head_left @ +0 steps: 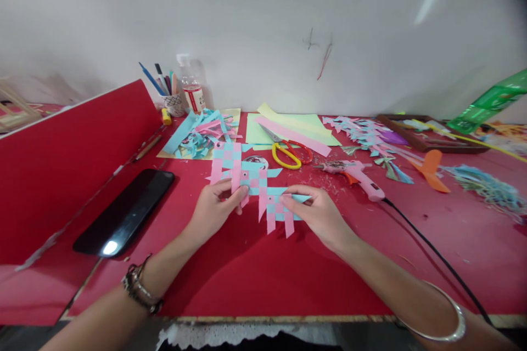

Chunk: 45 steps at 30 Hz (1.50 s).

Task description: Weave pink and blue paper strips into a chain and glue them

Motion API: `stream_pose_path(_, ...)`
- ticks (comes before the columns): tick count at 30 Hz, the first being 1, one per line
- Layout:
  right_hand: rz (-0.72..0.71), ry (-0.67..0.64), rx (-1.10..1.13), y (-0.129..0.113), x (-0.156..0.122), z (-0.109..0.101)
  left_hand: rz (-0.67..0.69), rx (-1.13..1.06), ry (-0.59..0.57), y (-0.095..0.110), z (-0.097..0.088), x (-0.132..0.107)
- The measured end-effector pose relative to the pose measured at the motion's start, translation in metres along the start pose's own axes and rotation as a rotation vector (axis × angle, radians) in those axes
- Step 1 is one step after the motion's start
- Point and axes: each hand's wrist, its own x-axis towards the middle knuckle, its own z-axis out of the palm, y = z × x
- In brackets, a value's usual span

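A chain of woven pink and blue paper fish (254, 181) hangs between my two hands just above the red table. My left hand (216, 203) pinches it near the middle fish, thumb in front. At the right end, my right hand (317, 211) grips the smallest fish by its blue strips between thumb and fingers. Dark eye dots show on the fish, and pink strip ends point downward. Behind the chain lie scissors (287, 156) with yellow and red handles. A roundish white and dark item just behind the paper is partly hidden.
A pink glue gun (354, 175) with a black cord lies to the right. Cut paper strips (206, 131) are heaped at back left. A phone (125, 211) and an upright red board (78, 164) are on the left. A brown tray (432, 145) and green bottle (489, 101) stand back right.
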Motion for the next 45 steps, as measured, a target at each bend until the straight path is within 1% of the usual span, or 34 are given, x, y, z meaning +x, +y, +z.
stream_pose_path(5, 0.009, 0.004, -0.010, -0.001, 0.001, 0.001, 0.010, 0.011, 0.009, -0.002, 0.001, 0.001)
stream_pose_path(9, 0.012, 0.010, -0.040, -0.002, 0.000, 0.002, 0.023, 0.040, 0.010, 0.001, 0.000, 0.001)
stream_pose_path(15, 0.019, -0.047, 0.001, -0.004, -0.001, 0.001, -0.023, 0.054, 0.009, 0.007, 0.001, -0.001)
stream_pose_path(19, 0.023, -0.093, 0.040, -0.005, 0.000, 0.002, -0.023, 0.070, 0.021, 0.008, 0.002, -0.001)
stream_pose_path(25, 0.055, -0.036, 0.005, -0.002, 0.001, 0.002, -0.023, 0.069, 0.015, 0.008, 0.003, -0.001)
stream_pose_path(28, 0.054, -0.048, 0.011, -0.001, 0.001, 0.002, -0.020, 0.071, 0.016, 0.007, 0.003, -0.001)
stream_pose_path(37, -0.058, -0.076, 0.001, 0.000, 0.002, 0.001, -0.016, 0.061, 0.014, 0.010, 0.003, -0.001)
stream_pose_path(45, -0.041, -0.044, 0.031, 0.000, 0.003, 0.001, -0.009, 0.108, 0.018, 0.007, 0.003, -0.001)
